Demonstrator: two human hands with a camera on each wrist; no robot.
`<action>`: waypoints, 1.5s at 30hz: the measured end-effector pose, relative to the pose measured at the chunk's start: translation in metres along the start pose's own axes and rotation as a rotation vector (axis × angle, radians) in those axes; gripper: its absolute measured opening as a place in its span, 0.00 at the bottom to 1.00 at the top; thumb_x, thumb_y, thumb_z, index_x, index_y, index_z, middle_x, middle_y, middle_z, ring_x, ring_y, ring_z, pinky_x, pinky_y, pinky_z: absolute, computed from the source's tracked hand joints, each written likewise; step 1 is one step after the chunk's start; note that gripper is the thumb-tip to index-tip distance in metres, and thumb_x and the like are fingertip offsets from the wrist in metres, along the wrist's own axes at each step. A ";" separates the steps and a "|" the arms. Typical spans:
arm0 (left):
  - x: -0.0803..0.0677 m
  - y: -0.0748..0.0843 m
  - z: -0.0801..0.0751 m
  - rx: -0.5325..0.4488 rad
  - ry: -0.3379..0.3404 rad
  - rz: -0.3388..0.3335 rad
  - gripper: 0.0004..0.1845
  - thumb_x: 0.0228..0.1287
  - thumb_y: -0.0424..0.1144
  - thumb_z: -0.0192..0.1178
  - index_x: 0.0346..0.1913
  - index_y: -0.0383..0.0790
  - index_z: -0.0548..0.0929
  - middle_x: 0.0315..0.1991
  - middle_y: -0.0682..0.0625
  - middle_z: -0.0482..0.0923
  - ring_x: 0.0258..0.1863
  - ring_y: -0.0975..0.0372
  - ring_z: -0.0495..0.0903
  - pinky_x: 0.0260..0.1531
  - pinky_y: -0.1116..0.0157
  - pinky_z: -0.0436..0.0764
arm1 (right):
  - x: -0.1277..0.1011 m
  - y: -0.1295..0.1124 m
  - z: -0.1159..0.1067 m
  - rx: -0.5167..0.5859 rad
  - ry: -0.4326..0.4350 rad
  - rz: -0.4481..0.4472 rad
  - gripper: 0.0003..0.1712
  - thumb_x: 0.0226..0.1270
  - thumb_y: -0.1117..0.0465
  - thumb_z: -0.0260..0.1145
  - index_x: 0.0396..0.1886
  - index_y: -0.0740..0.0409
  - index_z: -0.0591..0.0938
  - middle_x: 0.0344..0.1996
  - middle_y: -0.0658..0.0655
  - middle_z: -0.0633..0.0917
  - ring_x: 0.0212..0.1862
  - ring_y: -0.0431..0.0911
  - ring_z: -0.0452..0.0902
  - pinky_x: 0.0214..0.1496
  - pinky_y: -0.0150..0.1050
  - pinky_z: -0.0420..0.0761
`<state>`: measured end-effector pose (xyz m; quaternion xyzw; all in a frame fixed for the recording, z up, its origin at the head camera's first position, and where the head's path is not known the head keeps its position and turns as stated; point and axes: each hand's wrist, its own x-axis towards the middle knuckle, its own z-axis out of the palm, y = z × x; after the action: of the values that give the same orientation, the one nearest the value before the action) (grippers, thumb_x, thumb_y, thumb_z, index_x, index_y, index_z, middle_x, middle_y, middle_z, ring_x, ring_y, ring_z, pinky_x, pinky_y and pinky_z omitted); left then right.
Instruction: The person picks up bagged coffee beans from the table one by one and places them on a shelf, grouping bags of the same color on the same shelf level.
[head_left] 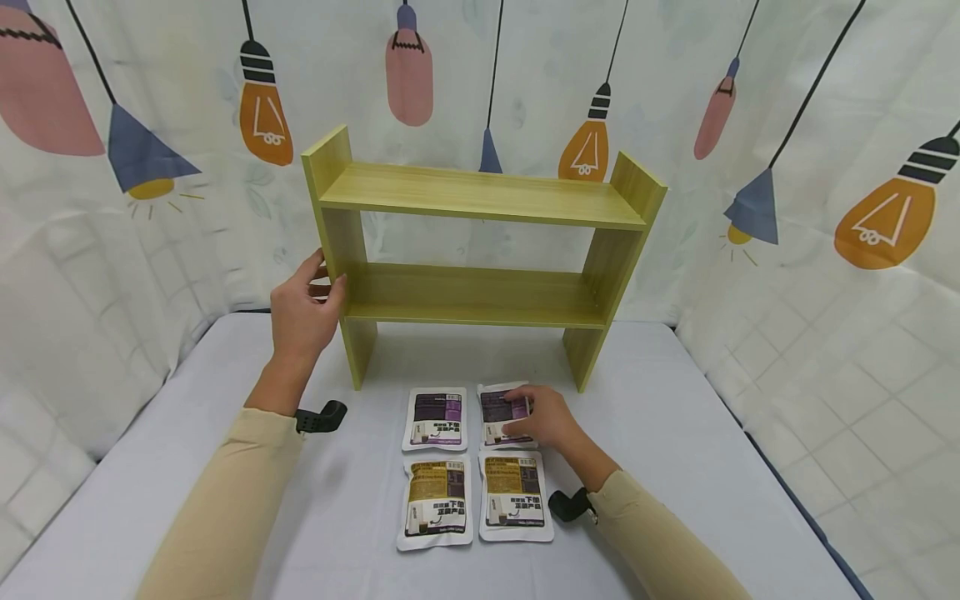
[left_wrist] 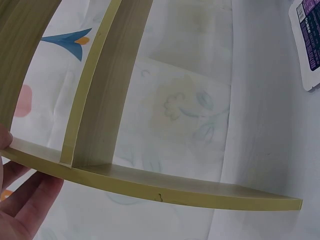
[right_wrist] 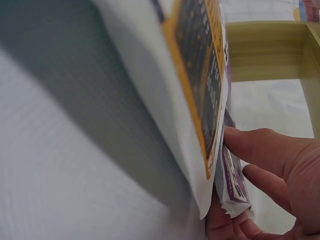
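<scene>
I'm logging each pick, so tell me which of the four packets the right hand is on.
The back right purple packet, nearest the shelf's right leg. The right hand grips its right edge; the other purple packet and both yellow ones lie untouched.

A matt, pale wood-grain shelf [head_left: 480, 250] is standing on a smooth grey cloth table cover [head_left: 675, 467]. Four glossy plastic pouches [head_left: 476, 462] with printed labels are catching light, while a thin printed fabric curtain [head_left: 825, 250] is hanging behind.
</scene>
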<state>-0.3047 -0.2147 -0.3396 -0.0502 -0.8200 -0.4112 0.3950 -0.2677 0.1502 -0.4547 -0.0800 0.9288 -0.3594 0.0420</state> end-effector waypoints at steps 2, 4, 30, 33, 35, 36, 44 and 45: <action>0.000 0.000 0.000 0.001 0.000 -0.001 0.26 0.72 0.38 0.60 0.71 0.49 0.77 0.58 0.40 0.85 0.41 0.43 0.90 0.43 0.44 0.88 | 0.000 0.000 0.000 -0.001 0.003 -0.003 0.30 0.48 0.57 0.85 0.55 0.48 0.88 0.60 0.60 0.84 0.56 0.54 0.78 0.61 0.55 0.81; 0.000 -0.001 0.000 0.002 0.001 0.001 0.26 0.72 0.38 0.60 0.71 0.48 0.77 0.58 0.39 0.85 0.41 0.43 0.90 0.43 0.44 0.88 | 0.001 0.000 0.000 -0.001 0.006 -0.003 0.30 0.48 0.57 0.85 0.55 0.48 0.88 0.59 0.60 0.84 0.56 0.54 0.78 0.61 0.55 0.80; 0.001 -0.002 0.000 0.013 0.000 -0.002 0.26 0.73 0.40 0.60 0.72 0.48 0.76 0.57 0.39 0.85 0.43 0.44 0.90 0.43 0.47 0.89 | 0.006 0.003 0.001 0.188 -0.042 0.080 0.29 0.49 0.55 0.84 0.54 0.47 0.89 0.57 0.57 0.84 0.53 0.52 0.79 0.54 0.46 0.85; 0.001 -0.002 0.000 0.011 0.000 -0.003 0.26 0.73 0.40 0.60 0.72 0.49 0.76 0.58 0.40 0.85 0.43 0.44 0.90 0.43 0.47 0.89 | 0.006 0.003 0.001 0.202 -0.040 0.086 0.29 0.49 0.55 0.84 0.54 0.46 0.89 0.58 0.57 0.84 0.56 0.53 0.78 0.57 0.48 0.84; 0.001 -0.002 0.000 0.011 0.001 -0.001 0.26 0.72 0.39 0.60 0.71 0.49 0.77 0.58 0.41 0.85 0.43 0.45 0.90 0.43 0.47 0.89 | 0.005 0.003 0.001 0.224 -0.036 0.089 0.29 0.49 0.55 0.84 0.54 0.46 0.89 0.60 0.57 0.84 0.57 0.54 0.78 0.58 0.50 0.84; 0.001 -0.002 0.000 0.011 0.002 0.000 0.25 0.72 0.39 0.60 0.71 0.49 0.77 0.58 0.41 0.85 0.44 0.45 0.90 0.43 0.47 0.89 | 0.005 0.003 0.000 0.233 -0.034 0.087 0.29 0.49 0.55 0.84 0.54 0.46 0.89 0.61 0.58 0.84 0.58 0.54 0.78 0.59 0.50 0.83; 0.000 -0.002 0.001 0.006 0.003 -0.001 0.25 0.72 0.38 0.60 0.71 0.48 0.77 0.61 0.43 0.84 0.45 0.45 0.90 0.44 0.46 0.88 | 0.003 0.004 -0.006 0.317 -0.034 0.061 0.31 0.50 0.56 0.84 0.57 0.47 0.88 0.62 0.58 0.83 0.58 0.53 0.78 0.56 0.45 0.84; 0.000 -0.002 0.001 0.006 0.004 -0.001 0.25 0.72 0.38 0.60 0.71 0.48 0.77 0.61 0.43 0.84 0.45 0.45 0.90 0.44 0.46 0.88 | 0.002 0.004 -0.007 0.321 -0.034 0.058 0.31 0.50 0.56 0.84 0.57 0.47 0.88 0.62 0.58 0.83 0.58 0.52 0.78 0.56 0.45 0.84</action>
<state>-0.3066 -0.2152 -0.3413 -0.0476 -0.8206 -0.4089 0.3965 -0.2713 0.1571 -0.4520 -0.0516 0.8605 -0.5004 0.0805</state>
